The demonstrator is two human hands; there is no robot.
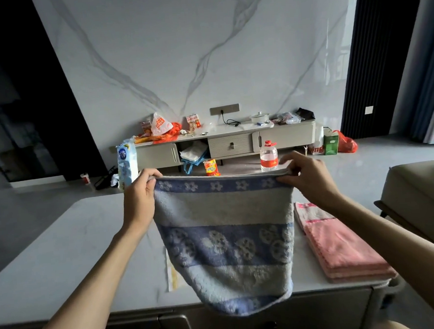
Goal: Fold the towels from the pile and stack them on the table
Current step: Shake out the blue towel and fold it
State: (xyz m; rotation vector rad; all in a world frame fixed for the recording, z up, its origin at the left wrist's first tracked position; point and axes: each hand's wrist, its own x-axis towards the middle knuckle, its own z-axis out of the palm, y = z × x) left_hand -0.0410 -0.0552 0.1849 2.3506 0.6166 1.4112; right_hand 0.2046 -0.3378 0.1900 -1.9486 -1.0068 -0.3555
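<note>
Blue towel [225, 240]: I hold it up in front of me over the table [64, 262], top hem level, with a second layer showing along that hem. Its lower end hangs past the table's near edge at six o'clock; I cannot tell whether it touches the table.

Left hand [139, 194]: fingers curled over the top corner at nine o'clock, grasping the hem.

Right hand [305, 176]: fingers curled round the top corner at three o'clock, grasping the hem.

Pink towel stack [343, 250]: folded, flat on the table at three o'clock of the blue towel.

Beyond the hem at twelve o'clock: a water bottle [268, 156], upright, and a snack packet [211, 167].
</note>
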